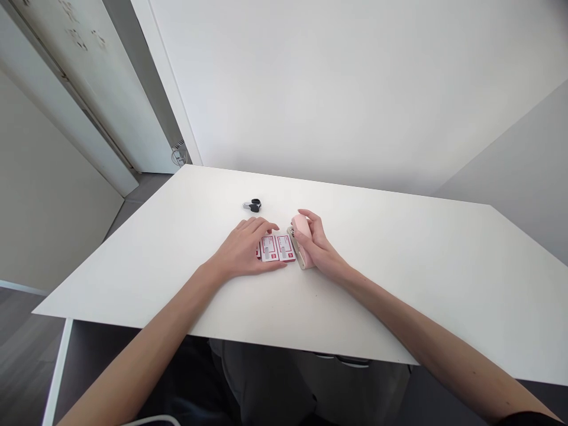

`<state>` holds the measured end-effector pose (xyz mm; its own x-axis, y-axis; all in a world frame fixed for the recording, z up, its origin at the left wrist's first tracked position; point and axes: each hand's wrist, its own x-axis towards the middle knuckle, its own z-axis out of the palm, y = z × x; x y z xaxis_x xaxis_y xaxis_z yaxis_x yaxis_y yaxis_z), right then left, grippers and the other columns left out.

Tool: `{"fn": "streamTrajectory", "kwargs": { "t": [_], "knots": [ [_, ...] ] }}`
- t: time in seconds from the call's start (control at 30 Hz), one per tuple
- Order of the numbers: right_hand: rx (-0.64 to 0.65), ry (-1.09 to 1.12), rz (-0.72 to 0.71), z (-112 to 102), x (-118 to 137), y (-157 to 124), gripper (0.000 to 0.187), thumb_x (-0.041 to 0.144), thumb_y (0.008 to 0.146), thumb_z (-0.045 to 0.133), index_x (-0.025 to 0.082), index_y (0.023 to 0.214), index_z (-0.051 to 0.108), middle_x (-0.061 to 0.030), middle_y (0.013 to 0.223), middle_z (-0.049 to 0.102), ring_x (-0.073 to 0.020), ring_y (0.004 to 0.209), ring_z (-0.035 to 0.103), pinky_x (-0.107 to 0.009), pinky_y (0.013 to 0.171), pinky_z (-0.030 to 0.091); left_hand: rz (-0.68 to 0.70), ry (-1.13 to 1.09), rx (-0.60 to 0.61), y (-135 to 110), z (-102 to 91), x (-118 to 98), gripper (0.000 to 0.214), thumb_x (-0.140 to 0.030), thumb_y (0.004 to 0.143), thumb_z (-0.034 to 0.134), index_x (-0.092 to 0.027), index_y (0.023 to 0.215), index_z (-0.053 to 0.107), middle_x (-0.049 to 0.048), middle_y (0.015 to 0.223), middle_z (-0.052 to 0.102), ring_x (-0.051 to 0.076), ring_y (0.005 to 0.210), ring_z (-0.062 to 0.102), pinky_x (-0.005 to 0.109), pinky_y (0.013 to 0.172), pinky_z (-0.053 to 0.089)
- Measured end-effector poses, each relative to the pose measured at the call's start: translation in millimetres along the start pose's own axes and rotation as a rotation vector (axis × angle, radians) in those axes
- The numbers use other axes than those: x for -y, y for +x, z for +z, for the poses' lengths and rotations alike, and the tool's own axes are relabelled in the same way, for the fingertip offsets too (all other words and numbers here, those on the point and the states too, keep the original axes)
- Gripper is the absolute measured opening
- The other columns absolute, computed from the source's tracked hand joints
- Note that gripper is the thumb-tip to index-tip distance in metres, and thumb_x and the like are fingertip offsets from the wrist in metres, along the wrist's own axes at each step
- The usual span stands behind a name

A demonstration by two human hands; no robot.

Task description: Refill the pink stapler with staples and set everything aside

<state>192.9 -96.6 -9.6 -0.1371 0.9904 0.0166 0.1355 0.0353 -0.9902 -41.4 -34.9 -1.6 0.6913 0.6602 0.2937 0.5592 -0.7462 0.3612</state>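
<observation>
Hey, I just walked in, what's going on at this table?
A person is at a white table with both hands in use. Their right hand grips a pink stapler. Their left hand is curled around a row of small white-and-red boxes just left of the stapler. Farther back on the table lies what looks like a black-handled staple remover, with neither hand on it.

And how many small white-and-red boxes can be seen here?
3 visible: the right box beside the pink stapler, the middle box, and the left box, partly covered by the left hand. More may be hidden.
</observation>
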Motion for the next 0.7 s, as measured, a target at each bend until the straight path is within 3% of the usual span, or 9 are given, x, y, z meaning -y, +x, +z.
{"fn": "streamTrajectory", "kwargs": {
  "t": [0.17,0.43,0.7],
  "knots": [
    [-0.005,-0.004,0.001,-0.4,-1.1,0.1,0.062,0.06,0.105,0.051,0.04,0.158,0.026,-0.0081,0.148,0.045,-0.0251,0.136,0.055,-0.047,0.114,0.053,-0.062,-0.031,-0.013,-1.0,-1.9,-1.6,0.072,-0.073,0.079,0.079,-0.025,0.13,0.062,0.0091,0.119,0.073,0.033,0.108,0.069,0.051,0.098,0.053],
    [-0.053,-0.001,-0.024,4.7,-4.5,2.2,0.06,0.065,0.105,0.047,0.039,0.156,0.03,-0.0076,0.144,0.048,-0.025,0.134,0.055,-0.045,0.115,0.05,-0.08,-0.094,-0.279,3.1,0.4,-9.3,0.08,-0.073,0.074,0.085,-0.025,0.133,0.057,0.0081,0.119,0.074,0.03,0.108,0.07,0.046,0.097,0.055],
    [-0.082,0.116,0.005,12.7,-2.5,3.7,0.061,0.073,0.103,0.044,0.039,0.152,0.033,-0.0078,0.145,0.047,-0.0259,0.131,0.06,-0.043,0.109,0.056,0.062,-0.003,-0.157,12.1,13.7,-17.8,0.083,-0.069,0.078,0.084,-0.027,0.143,0.054,0.0072,0.116,0.078,0.031,0.104,0.072,0.048,0.098,0.055]
  ]
}}
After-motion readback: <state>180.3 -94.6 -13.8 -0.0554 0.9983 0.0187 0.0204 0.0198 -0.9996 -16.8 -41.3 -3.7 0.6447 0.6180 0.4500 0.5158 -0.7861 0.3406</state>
